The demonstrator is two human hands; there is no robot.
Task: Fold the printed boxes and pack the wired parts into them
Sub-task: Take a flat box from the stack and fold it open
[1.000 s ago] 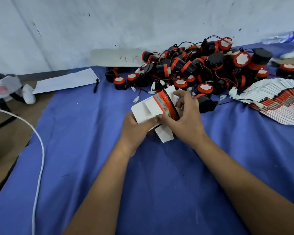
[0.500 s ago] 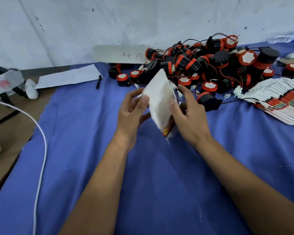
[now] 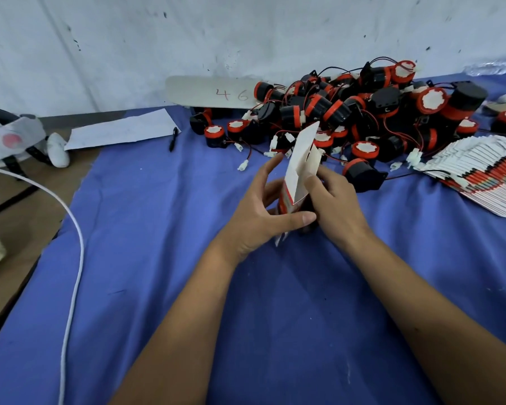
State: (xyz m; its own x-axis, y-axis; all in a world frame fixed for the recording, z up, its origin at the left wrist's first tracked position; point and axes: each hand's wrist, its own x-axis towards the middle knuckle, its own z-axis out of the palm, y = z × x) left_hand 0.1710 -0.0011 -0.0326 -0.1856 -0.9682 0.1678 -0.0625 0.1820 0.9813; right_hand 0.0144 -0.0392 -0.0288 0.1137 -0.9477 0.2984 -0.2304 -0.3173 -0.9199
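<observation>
Nearest, over the blue-covered tabletop (image 3: 158, 258), both hands work a single printed box (image 3: 300, 168) held upright just above the cloth: the left hand (image 3: 257, 217) has its grip around the lower part, thumb laid across the near side and fingers reaching up the far-left side, while the right hand (image 3: 333, 203) pinches the right edge with its thumb on the white flap. The box looks only half formed, its top flaps open and standing up, so folding seems under way and packing not begun for this one. No finished, closed box shows anywhere. Beyond the hands lies a large heap of wired parts (image 3: 362, 112), black and red, and far right a fanned stack of flat boxes (image 3: 479, 176), so most of the work seems to be left. The box's underside is hidden by the hands, and the stack runs off the right edge
</observation>
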